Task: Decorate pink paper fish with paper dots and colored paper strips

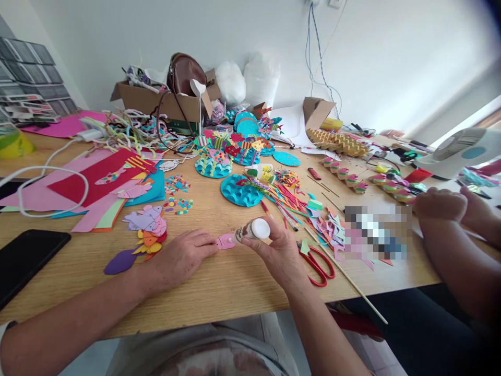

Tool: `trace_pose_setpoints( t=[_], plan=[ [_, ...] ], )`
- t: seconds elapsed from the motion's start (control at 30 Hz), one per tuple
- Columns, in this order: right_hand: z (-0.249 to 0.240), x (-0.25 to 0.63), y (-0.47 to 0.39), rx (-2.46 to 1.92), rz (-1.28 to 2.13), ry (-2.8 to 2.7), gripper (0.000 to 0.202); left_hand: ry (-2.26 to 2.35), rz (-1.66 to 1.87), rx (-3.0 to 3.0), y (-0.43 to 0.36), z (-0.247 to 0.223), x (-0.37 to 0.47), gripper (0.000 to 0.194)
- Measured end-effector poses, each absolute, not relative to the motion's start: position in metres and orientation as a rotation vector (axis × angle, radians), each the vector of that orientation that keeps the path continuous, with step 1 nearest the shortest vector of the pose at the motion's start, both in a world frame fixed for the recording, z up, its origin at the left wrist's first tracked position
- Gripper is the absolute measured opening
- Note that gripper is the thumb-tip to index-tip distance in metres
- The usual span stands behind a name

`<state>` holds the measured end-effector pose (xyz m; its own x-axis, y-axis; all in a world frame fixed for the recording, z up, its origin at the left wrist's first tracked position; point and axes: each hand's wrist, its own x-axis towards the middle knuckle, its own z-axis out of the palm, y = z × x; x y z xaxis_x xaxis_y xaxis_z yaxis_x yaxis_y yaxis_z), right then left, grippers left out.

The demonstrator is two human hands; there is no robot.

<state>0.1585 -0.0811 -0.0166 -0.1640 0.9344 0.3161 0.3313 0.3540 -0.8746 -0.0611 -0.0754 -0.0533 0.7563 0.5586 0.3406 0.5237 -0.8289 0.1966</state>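
My right hand (278, 254) grips a white glue bottle (254, 230), tipped with its nozzle down onto a small pink paper fish (226, 241). That fish lies flat on the wooden table (219, 284), and my left hand (180, 257) rests beside it with its fingertips pressing on the fish's left edge. Just left of my left hand lies a pile of paper fish cut-outs (147, 230) in purple, pink, orange and yellow. Red-handled scissors (318, 263) lie right of my right hand.
A black phone (24, 258) lies at the left front edge. Coloured paper sheets (102, 185), teal discs with paper decorations (239, 190), paper strips, cardboard boxes (168, 102) and a thin wooden stick (346, 277) cover the table. Another person's hands (450, 204) rest at the right, near a white fan (460, 151).
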Motion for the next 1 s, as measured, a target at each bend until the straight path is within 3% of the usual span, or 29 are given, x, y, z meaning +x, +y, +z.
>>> trace_pose_setpoints(
  t=[1.0],
  plan=[
    [-0.029,0.153,-0.080,-1.060,0.911,-1.550,0.013,0.884,0.624,2.882,-0.076,-0.050,-0.060,0.035]
  ],
)
